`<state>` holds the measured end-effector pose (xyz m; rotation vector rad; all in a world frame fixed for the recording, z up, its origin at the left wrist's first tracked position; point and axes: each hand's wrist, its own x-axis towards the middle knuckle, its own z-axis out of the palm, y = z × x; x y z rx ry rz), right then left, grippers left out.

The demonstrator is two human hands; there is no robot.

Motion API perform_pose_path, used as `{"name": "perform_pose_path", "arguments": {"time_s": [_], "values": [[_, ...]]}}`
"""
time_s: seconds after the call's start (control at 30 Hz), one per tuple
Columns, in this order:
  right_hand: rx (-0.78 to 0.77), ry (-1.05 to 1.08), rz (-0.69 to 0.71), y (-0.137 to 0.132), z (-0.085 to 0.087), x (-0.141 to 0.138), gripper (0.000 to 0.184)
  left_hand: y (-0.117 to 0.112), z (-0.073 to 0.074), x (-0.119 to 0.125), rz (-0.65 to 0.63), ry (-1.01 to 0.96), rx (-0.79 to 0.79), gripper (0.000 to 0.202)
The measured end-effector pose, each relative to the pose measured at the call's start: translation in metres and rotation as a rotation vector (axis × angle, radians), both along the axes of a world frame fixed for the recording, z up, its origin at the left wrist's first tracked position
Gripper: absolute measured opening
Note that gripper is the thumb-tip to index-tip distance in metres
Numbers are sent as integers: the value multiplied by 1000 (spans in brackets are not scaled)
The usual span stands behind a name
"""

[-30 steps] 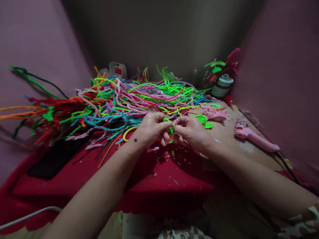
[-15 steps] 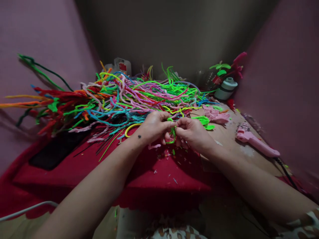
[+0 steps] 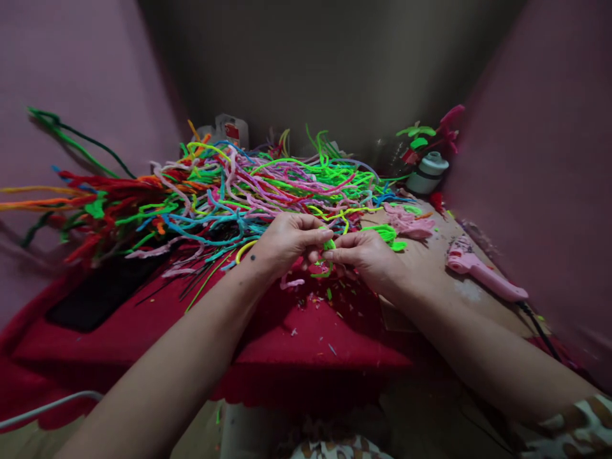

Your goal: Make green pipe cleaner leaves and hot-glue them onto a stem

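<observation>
— Where's the green pipe cleaner [image 3: 329, 245]?
— Pinched between my left hand [image 3: 287, 242] and right hand [image 3: 366, 255], fingers [image 3: 315, 234] clenched on it from both sides to steady it. The pile [image 3: 248, 185] lies just beyond them.

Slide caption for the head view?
Left hand and right hand pinch a green pipe cleaner over a red cloth, colourful pipe-cleaner heap behind.
</observation>
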<state>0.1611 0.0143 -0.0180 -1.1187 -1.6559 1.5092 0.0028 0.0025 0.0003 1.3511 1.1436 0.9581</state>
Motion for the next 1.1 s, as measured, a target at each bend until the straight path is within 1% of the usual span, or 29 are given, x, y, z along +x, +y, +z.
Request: {"name": "perform_pose_path", "arguments": {"time_s": [0.1, 0.23, 0.27, 0.33, 0.43, 0.53, 0.67, 0.7, 0.77, 0.83, 0.9, 0.97, 1.1], "values": [[-28, 36, 52, 2, -2, 1, 19, -2, 4, 2, 16, 83, 30, 14], [-42, 121, 132, 5, -5, 3, 23, -2, 9, 1, -19, 188, 136, 14], [-68, 157, 150, 5, -6, 3, 24, -2, 9, 0, -35, 203, 173, 13], [-172, 228, 207, 6, -6, 4, 26, -1, 10, -2, -69, 223, 242, 13], [-311, 279, 270, 8, -5, 4, 26, -1, 10, -4, -117, 241, 268, 16], [-317, 265, 239, 7, -3, 3, 27, -2, 10, -3, -105, 261, 250, 18], [-152, 140, 106, 0, 3, -1, 32, -1, 8, 2, 58, 336, 343, 13], [-110, 114, 65, -2, 5, -2, 34, -1, 7, 3, 76, 334, 325, 13], [-67, 94, -2, -6, 8, -3, 35, -1, 7, 3, 57, 290, 226, 17], [-60, 106, -49, -8, 9, -5, 33, -1, 7, 3, 27, 233, 133, 19], [-62, 124, -73, -8, 8, -5, 30, -1, 8, 2, 41, 215, 110, 19], [-84, 148, -49, -5, 5, -4, 29, -2, 9, 1, 58, 207, 102, 21], [-180, 283, 62, 1, -1, -3, 25, -3, 9, -1, 59, 135, 49, 24]]}}
